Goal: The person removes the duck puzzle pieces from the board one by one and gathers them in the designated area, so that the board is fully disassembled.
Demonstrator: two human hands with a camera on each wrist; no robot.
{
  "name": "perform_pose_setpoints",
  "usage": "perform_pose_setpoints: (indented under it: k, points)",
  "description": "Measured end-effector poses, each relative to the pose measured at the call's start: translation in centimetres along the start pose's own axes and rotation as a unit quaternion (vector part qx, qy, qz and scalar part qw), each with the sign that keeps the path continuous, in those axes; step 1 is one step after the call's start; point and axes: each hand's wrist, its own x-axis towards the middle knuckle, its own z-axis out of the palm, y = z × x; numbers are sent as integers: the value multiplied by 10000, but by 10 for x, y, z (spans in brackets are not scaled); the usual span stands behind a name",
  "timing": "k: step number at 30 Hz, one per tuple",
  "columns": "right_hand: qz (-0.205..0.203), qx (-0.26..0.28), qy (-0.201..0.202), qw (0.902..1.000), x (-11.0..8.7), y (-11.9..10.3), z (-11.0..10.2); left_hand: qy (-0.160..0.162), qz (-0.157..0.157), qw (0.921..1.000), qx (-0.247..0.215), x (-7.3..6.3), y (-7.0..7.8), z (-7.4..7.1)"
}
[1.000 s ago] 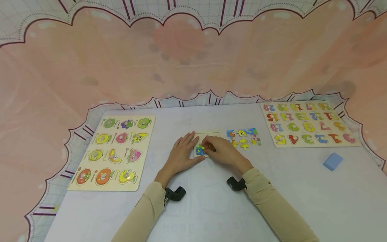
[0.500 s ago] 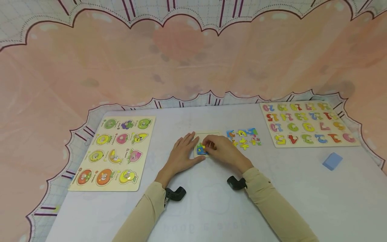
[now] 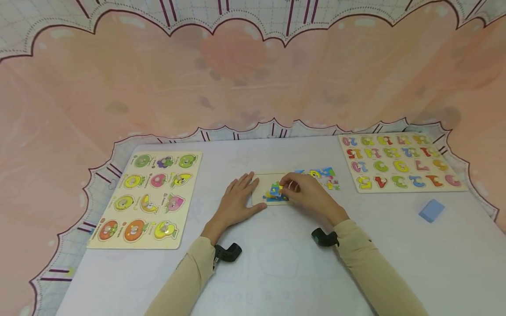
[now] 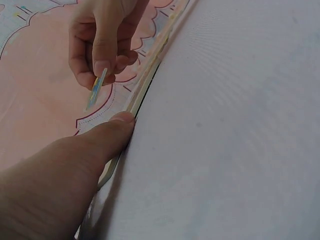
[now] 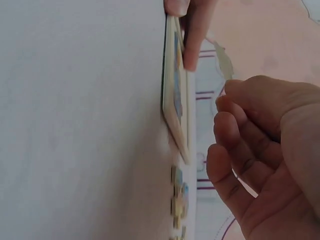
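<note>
My left hand [image 3: 236, 202] lies with fingers spread at the left edge of a small wooden puzzle board [image 3: 259, 182], its thumb touching the near corner. Between thumb and fingers of my right hand [image 3: 310, 195] is a blue, green and yellow puzzle piece [image 3: 275, 189]. The left wrist view shows this pinched puzzle piece [image 4: 96, 92] tilted and lifted clear of the board. A blue picture strip [image 3: 272, 199] shows along the board's near side; my right hand hides part of it. Several loose puzzle pieces [image 3: 329, 172] lie just right of the board, partly covered by that hand.
At the left lies a fruit puzzle board [image 3: 154, 188]. A number puzzle board [image 3: 403, 164] sits at the back right, with a blue block [image 3: 431, 210] in front of it. The white table [image 3: 257, 272] meets a patterned cloth [image 3: 245, 87] behind.
My right hand has lifted the puzzle piece off the board's left part and moved right with it. The left hand stays in place.
</note>
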Motion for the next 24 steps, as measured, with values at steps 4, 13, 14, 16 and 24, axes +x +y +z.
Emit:
perform_pose_setpoints:
  k: [4, 13, 14, 16, 24]
  points:
    - [-17, 87, 59, 9999, -5, 6, -5, -37, -34, 10000, -20, 0, 0, 0]
    - [-79, 195, 65, 9998, -21, 20, -15, -87, -73, 9999, -63, 0, 1, -1]
    - [-69, 200, 46, 9998, -22, 22, -16, -88, -74, 9999, -64, 0, 1, -1]
    - [-12, 199, 1, 9998, -26, 25, -19, -94, -89, 9999, -74, 0, 2, -2]
    - [275, -80, -259, 9993, -40, 34, -27, -58, -116, 9999, -102, 0, 1, -1]
